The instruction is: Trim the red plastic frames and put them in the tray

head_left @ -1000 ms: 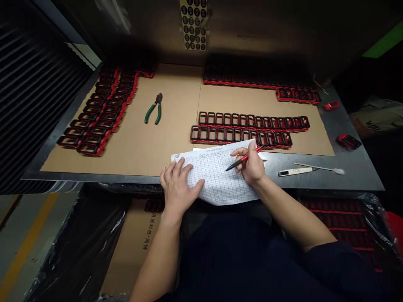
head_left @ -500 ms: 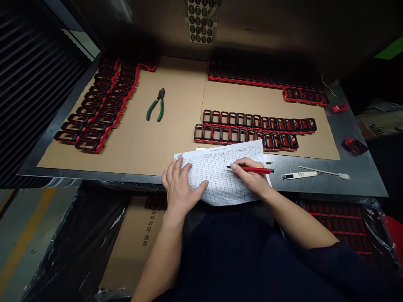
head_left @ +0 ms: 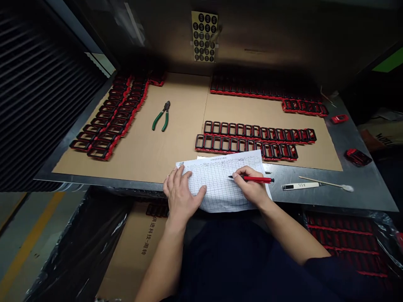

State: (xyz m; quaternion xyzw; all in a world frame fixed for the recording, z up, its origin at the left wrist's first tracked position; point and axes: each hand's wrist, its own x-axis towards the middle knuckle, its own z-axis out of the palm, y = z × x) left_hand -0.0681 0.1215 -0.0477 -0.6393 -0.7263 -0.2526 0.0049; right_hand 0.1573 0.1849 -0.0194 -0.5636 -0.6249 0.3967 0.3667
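The left hand (head_left: 181, 195) lies flat, fingers (head_left: 176, 178) spread and holding nothing, pressing down the near left corner of a gridded paper form (head_left: 220, 180). The form sits at the front edge of the desk (head_left: 362, 197), its near part hanging over that edge. The right hand (head_left: 252, 186) rests on the form's right half, its fingers pinched around a red pen (head_left: 256, 179) that lies almost level, dark tip pointing left and touching, or very nearly touching, the sheet; the view is too small to be sure. Just beyond the form, two rows of red and black frames (head_left: 252, 137) stand on the brown cardboard sheet (head_left: 176, 134). More of them line the far edge and the left side (head_left: 110, 119). Green-handled pliers (head_left: 162, 116) lie on the cardboard, well apart from both hands. To the right of the pen, a white tag (head_left: 297, 186) and a cotton swab (head_left: 327, 183) lie on bare metal.
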